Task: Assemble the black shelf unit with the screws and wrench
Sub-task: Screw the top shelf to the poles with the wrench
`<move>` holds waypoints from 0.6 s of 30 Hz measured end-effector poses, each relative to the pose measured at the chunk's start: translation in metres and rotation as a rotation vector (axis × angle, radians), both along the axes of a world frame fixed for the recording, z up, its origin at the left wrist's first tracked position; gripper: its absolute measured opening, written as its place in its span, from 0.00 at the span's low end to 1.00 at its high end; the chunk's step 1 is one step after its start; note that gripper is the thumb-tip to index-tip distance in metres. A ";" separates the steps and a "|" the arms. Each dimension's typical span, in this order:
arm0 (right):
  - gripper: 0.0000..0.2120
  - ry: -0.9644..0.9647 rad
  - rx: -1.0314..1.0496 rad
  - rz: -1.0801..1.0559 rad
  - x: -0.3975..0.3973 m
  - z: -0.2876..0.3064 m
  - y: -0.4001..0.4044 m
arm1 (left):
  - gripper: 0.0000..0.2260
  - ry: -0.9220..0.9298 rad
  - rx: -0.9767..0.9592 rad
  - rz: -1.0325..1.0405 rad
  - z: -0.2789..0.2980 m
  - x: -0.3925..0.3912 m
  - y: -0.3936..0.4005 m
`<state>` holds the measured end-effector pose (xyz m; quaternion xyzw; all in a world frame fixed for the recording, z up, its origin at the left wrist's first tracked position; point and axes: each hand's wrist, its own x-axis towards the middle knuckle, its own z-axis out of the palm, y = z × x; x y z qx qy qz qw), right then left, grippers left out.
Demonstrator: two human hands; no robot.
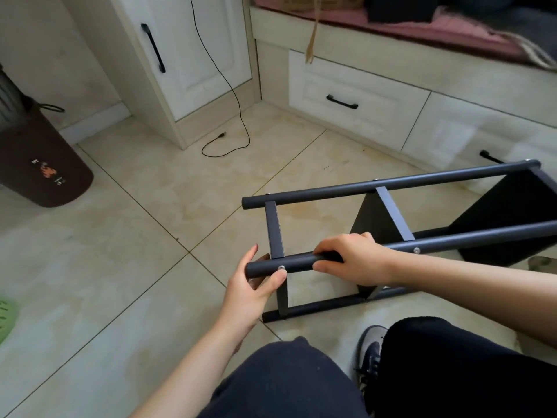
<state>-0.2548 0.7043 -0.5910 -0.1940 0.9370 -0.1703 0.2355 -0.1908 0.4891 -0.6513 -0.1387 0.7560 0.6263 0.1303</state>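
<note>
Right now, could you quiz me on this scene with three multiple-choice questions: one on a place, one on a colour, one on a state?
1. Where does the shelf unit lie?
A. on a table
B. on the floor
C. on the bed

2. What colour is the bin at left?
A. brown
B. white
C. blue

3. What is the right hand doing?
A. hanging idle
B. holding a wrench
C. gripping a tube

Answers:
1. B, its tubes rest on the tiled floor.
2. A, its body is dark brown.
3. C, its fingers curl round the near tube; the left hand pinches that tube's end.

Black shelf unit (391,182) with silver screws (281,268) (matte finish); beige tiled floor (150,236); brown bin (45,164).
</note>
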 end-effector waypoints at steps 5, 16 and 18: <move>0.12 -0.015 -0.023 -0.012 -0.004 0.002 -0.002 | 0.42 -0.024 0.060 0.033 -0.003 -0.004 0.001; 0.11 0.054 -0.180 -0.030 -0.022 0.034 -0.016 | 0.42 0.108 -0.038 0.080 0.016 -0.016 0.023; 0.10 0.074 -0.221 -0.037 -0.026 0.043 -0.021 | 0.38 0.203 -0.106 0.152 0.024 -0.022 0.024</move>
